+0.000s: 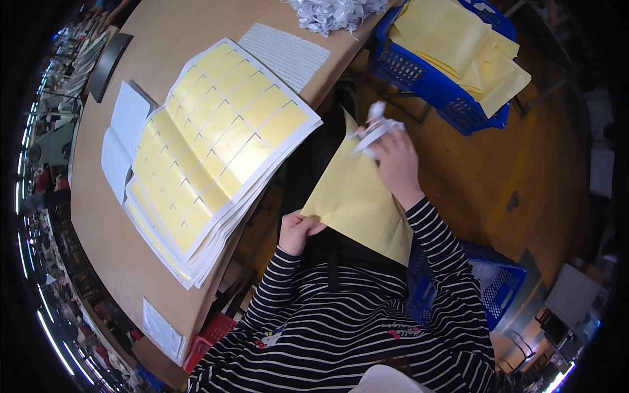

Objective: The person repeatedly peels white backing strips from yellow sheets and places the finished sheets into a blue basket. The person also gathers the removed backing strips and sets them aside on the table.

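A pale yellow paper sheet lies slantwise across my lap. My left hand pinches its left corner between thumb and fingers. At the sheet's far end, my right hand is closed around a bunch of white paper strips, which look blurred. Whether those strips are still attached to the sheet I cannot tell. To the left, on the table, a thick stack of white-edged sheets bears yellow rectangular labels in a grid with dark corner marks.
The brown table carries a heap of white paper scraps, a white printed sheet, folded white paper and a plastic-wrapped packet. A blue basket at upper right holds yellow sheets. Another blue basket stands beside me.
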Demonstrator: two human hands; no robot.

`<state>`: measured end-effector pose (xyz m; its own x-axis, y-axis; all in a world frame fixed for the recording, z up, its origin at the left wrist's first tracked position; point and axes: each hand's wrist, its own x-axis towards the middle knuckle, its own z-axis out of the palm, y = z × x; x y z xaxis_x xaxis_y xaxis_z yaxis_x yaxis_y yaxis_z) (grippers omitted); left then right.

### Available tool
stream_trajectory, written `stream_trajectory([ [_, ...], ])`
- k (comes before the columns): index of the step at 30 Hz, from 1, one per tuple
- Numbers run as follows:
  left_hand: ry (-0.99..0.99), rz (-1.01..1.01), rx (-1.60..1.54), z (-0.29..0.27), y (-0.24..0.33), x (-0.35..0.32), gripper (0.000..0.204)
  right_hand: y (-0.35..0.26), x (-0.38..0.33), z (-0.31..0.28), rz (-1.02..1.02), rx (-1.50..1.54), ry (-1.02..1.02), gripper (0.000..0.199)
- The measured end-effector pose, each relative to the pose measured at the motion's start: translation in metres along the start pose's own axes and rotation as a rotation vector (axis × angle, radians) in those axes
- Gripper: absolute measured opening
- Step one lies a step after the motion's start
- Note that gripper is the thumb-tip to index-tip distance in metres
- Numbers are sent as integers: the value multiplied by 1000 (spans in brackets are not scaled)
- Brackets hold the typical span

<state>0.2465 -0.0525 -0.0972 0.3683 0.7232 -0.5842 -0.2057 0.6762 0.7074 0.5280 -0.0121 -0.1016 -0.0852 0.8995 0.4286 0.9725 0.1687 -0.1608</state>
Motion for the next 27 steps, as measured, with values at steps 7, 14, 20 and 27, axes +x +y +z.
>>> stream_trajectory([
  [7,114,-35,-46,-20,-24,-13,8,113,-24,-25,430,-198,54,54],
  [14,185,-136,-20,-67,-40,-25,10,131,-21,-84,828,582,335,38],
  [20,358,-195,-3,-86,-59,-48,13,81,2,-119,681,1412,631,39],
  [27,537,73,576,-82,-19,-63,14,58,17,-118,723,1605,683,44],
])
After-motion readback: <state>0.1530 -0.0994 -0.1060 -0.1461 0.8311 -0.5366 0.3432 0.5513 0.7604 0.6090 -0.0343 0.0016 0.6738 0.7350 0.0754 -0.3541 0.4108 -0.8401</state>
